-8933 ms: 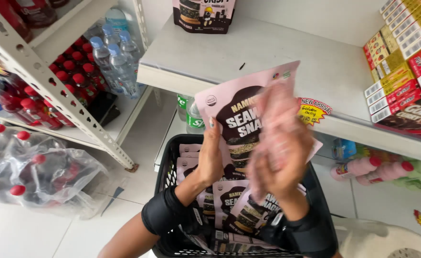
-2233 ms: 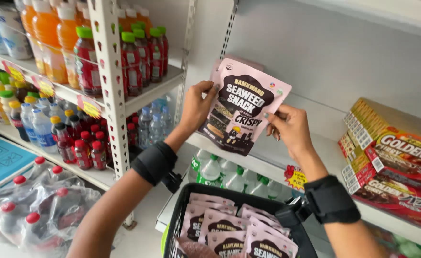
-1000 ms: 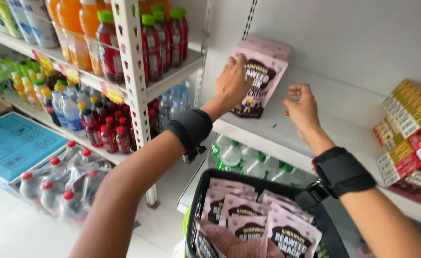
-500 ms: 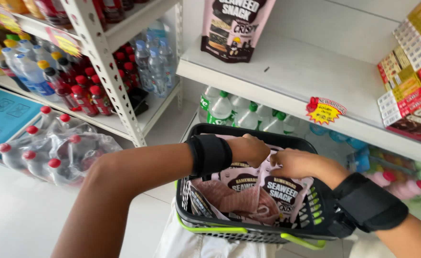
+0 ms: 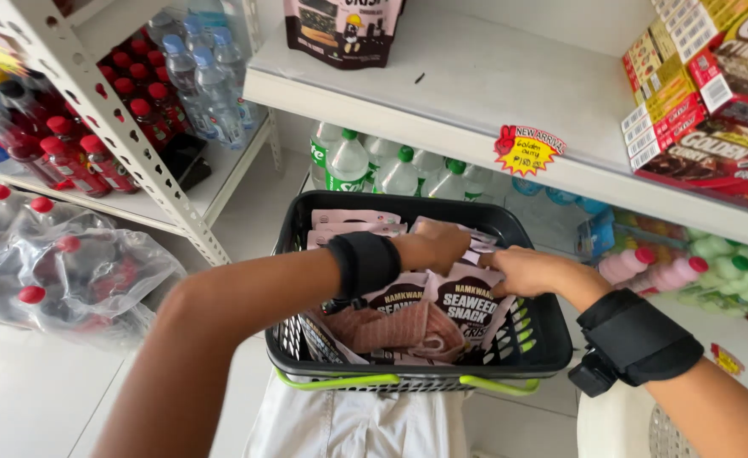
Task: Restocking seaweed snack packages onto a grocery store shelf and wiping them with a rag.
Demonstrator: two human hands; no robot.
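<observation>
A black shopping basket with a green lower rim sits below me, filled with several pink and dark snack pouches. My left hand reaches into it and closes on the top of an upright pouch. My right hand grips the same pouch from the right. Both wrists wear black bands. One matching pouch stands on the white shelf above the basket. A pink cloth lies in the basket's near side.
Stacked red and yellow boxes fill the shelf's right end. A metal rack at left holds red-capped and clear bottles. Wrapped bottle packs sit on the floor at left. Green-capped bottles stand below the shelf.
The pouch I held up was set on the white shelf about a second ago. Both hands then dropped into the basket and took hold of another pouch.
</observation>
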